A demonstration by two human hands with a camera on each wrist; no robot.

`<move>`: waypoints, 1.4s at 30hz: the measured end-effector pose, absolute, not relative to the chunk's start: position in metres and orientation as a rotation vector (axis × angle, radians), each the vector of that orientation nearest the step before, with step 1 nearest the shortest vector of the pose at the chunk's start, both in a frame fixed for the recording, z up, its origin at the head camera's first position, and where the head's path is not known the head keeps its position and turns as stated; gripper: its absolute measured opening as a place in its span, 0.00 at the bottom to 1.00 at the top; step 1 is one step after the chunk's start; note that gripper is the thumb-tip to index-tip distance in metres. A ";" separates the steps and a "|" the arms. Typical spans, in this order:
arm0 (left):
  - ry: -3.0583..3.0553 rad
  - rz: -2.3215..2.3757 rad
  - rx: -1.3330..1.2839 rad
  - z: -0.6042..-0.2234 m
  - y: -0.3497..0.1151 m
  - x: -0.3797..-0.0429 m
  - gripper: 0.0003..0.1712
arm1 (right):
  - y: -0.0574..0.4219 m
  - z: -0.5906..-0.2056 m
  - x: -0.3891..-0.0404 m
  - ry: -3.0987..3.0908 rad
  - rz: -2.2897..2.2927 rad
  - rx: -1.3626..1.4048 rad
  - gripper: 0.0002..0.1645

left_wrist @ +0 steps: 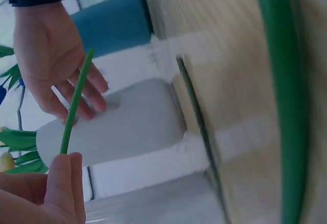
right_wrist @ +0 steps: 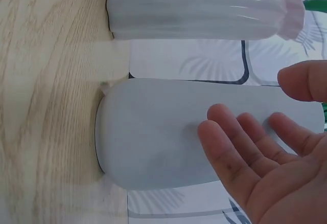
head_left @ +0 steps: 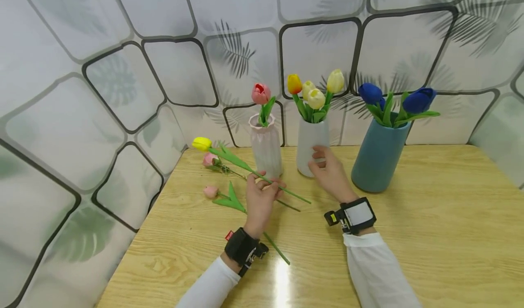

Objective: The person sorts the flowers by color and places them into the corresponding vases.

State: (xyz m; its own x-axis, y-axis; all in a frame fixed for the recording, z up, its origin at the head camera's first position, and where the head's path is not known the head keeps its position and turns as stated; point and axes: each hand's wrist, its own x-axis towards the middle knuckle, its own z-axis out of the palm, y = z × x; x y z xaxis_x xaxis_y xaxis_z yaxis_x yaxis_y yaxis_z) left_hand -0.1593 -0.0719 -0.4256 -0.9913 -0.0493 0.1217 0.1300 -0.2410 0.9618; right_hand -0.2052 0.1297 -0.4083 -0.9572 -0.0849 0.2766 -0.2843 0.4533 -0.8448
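Left hand (head_left: 259,203) pinches the yellow tulip (head_left: 202,143) by its stem, lifted above the table (head_left: 409,235). Right hand (head_left: 329,171), fingers relaxed, reaches the white vase (head_left: 312,137), already holding yellow blooms. Two pink tulips (head_left: 210,191) lie unplaced.

Leaf-patterned wall (head_left: 123,48) (grey), wooden table (head_left: 430,235)

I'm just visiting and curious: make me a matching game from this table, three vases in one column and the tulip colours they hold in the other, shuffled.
Vases:
1. ribbed pink-rimmed vase
2. plain white vase
3. blue vase

Tulips inside:
A. dark blue
B. yellow and cream
C. a single pink one

Pairs: 1-C, 2-B, 3-A
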 end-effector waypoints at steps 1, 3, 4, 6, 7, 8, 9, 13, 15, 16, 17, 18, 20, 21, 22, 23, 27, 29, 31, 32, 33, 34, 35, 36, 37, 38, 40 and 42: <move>-1.878 -2.330 -0.140 -0.424 -0.072 -0.159 0.26 | 0.131 -0.408 -0.206 -2.494 1.528 0.310 0.28; -1.905 -2.215 -0.221 -0.422 -0.072 -0.158 0.27 | 0.132 -0.409 -0.207 -2.459 1.546 0.281 0.28; -1.918 -2.150 -0.260 -0.420 -0.071 -0.157 0.26 | 0.133 -0.409 -0.207 -2.437 1.550 0.264 0.28; -1.925 -2.025 -0.338 -0.418 -0.070 -0.156 0.21 | 0.134 -0.409 -0.208 -2.389 1.557 0.217 0.27; -1.923 -1.967 -0.375 -0.416 -0.069 -0.155 0.18 | 0.135 -0.410 -0.209 -2.367 1.559 0.190 0.26; -1.918 -1.911 -0.410 -0.415 -0.069 -0.155 0.15 | 0.136 -0.410 -0.210 -2.346 1.560 0.161 0.25; -1.909 -1.862 -0.444 -0.414 -0.068 -0.155 0.13 | 0.137 -0.411 -0.210 -2.330 1.564 0.131 0.25; -1.858 -1.707 -0.542 -0.405 -0.063 -0.157 0.10 | 0.142 -0.414 -0.213 -2.328 1.597 0.044 0.32; -1.841 -1.651 -0.555 -0.397 -0.060 -0.158 0.11 | 0.145 -0.416 -0.216 -2.367 1.606 0.043 0.38; -1.830 -1.623 -0.555 -0.392 -0.058 -0.159 0.12 | 0.147 -0.417 -0.217 -2.393 1.608 0.058 0.41; -1.825 -1.596 -0.550 -0.388 -0.056 -0.160 0.12 | 0.148 -0.418 -0.217 -2.422 1.606 0.081 0.43; -1.823 -1.568 -0.546 -0.382 -0.054 -0.162 0.13 | 0.149 -0.418 -0.218 -2.447 1.606 0.108 0.45; -1.821 -1.508 -0.541 -0.372 -0.050 -0.167 0.14 | 0.150 -0.420 -0.220 -2.484 1.601 0.162 0.47; -1.818 -1.479 -0.544 -0.367 -0.049 -0.169 0.14 | 0.150 -0.421 -0.220 -2.496 1.597 0.185 0.48; -1.816 -1.457 -0.547 -0.363 -0.047 -0.172 0.14 | 0.150 -0.422 -0.220 -2.501 1.594 0.202 0.48; -1.815 -1.433 -0.551 -0.358 -0.045 -0.175 0.14 | 0.150 -0.423 -0.220 -2.507 1.589 0.211 0.48; -1.794 -1.371 -0.594 -0.345 -0.040 -0.189 0.13 | 0.148 -0.427 -0.220 -2.523 1.578 0.211 0.48; -1.785 -1.331 -0.613 -0.339 -0.037 -0.196 0.13 | 0.147 -0.428 -0.220 -2.528 1.579 0.209 0.48; -1.780 -1.299 -0.633 -0.333 -0.034 -0.202 0.12 | 0.147 -0.428 -0.219 -2.532 1.585 0.209 0.49; -1.780 -1.276 -0.638 -0.331 -0.032 -0.205 0.12 | 0.147 -0.428 -0.219 -2.532 1.590 0.210 0.49; -1.782 -1.253 -0.642 -0.329 -0.031 -0.207 0.12 | 0.146 -0.427 -0.219 -2.534 1.594 0.205 0.49; -1.784 -1.228 -0.647 -0.328 -0.030 -0.209 0.11 | 0.146 -0.427 -0.219 -2.536 1.594 0.206 0.49; -1.784 -1.204 -0.655 -0.326 -0.029 -0.210 0.11 | 0.146 -0.426 -0.219 -2.538 1.596 0.205 0.48; -1.784 -1.187 -0.662 -0.325 -0.028 -0.211 0.11 | 0.146 -0.426 -0.219 -2.539 1.598 0.202 0.48; -1.783 -1.167 -0.669 -0.323 -0.027 -0.212 0.10 | 0.146 -0.426 -0.219 -2.539 1.601 0.201 0.48; -1.784 -1.141 -0.672 -0.322 -0.026 -0.213 0.10 | 0.146 -0.426 -0.219 -2.538 1.602 0.200 0.48; -1.787 -1.093 -0.677 -0.320 -0.026 -0.215 0.10 | 0.146 -0.426 -0.219 -2.536 1.596 0.202 0.48; -1.813 -1.031 -0.657 -0.317 -0.025 -0.217 0.10 | 0.145 -0.427 -0.219 -2.532 1.587 0.204 0.48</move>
State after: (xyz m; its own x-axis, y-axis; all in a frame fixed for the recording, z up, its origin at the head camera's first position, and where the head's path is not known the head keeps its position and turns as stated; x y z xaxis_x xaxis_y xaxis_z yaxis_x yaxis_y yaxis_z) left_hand -0.2172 -0.0250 -0.3173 -0.4357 0.0084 0.9000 0.7778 0.5067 0.3718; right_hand -0.2194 0.1454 -0.4267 -0.9801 -0.0371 0.1949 -0.1915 0.4326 -0.8810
